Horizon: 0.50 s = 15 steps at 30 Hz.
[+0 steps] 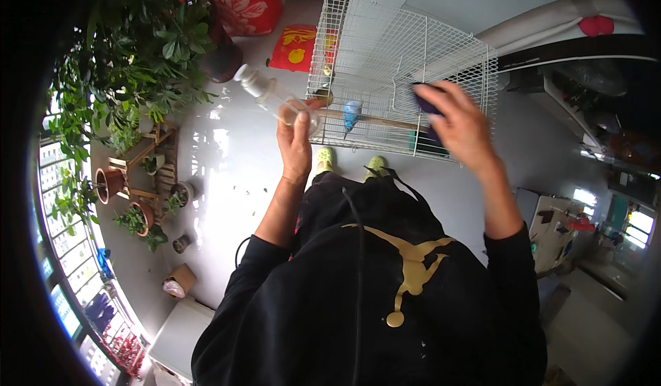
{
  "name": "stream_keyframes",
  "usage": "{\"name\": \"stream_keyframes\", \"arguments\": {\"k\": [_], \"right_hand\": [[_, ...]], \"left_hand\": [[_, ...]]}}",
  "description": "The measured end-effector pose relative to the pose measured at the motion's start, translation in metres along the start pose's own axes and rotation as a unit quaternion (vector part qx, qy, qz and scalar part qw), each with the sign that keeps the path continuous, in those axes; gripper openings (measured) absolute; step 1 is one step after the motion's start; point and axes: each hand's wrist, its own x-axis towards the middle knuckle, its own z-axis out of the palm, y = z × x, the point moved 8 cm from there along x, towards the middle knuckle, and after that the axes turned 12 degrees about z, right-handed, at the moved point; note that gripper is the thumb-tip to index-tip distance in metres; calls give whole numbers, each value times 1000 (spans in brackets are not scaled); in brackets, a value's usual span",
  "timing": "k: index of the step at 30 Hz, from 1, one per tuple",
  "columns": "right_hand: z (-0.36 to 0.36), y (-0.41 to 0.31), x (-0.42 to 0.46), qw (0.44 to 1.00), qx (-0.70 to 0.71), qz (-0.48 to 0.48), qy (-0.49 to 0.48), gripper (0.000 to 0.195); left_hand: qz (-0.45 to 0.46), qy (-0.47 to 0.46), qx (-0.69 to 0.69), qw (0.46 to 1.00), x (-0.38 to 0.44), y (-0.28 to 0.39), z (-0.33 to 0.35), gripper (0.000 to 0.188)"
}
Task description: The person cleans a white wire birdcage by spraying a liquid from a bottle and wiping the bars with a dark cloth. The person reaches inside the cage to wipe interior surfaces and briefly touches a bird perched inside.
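Observation:
My left hand point(295, 146) grips a clear bottle point(279, 99) by its lower end. The bottle is tilted, its white cap point(247, 78) pointing up and left. In my right hand point(461, 123) is a dark purple cloth-like item point(427, 99), pinched between thumb and fingers; motion blurs it. Both hands are over the near part of a white wire birdcage point(384, 30). Inside, a blue bird point(352, 115) sits at a wooden perch point(384, 121). A second, yellow-green bird point(324, 96) appears at the cage's left side, partly behind wires.
Leafy plants point(139, 50) hang on the left above a wooden plant stand point(168, 172) with pots. Behind the cage lie a red cushion point(293, 48) and a larger red floral item point(242, 4). A white cabinet point(181, 334) stands lower left. My green clogs point(324, 160) are by the cage's near edge.

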Motion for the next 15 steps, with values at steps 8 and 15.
{"name": "stream_keyframes", "arguments": {"k": [8, 15], "right_hand": [[121, -124, 9, 982, -106, -148, 50, 60], [115, -102, -10, 984, -104, -136, 57, 44]], "left_hand": [[61, 31, -38, 997, 15, 27, -18, 27], [119, -8, 50, 992, 7, 16, -3, 32]]}}
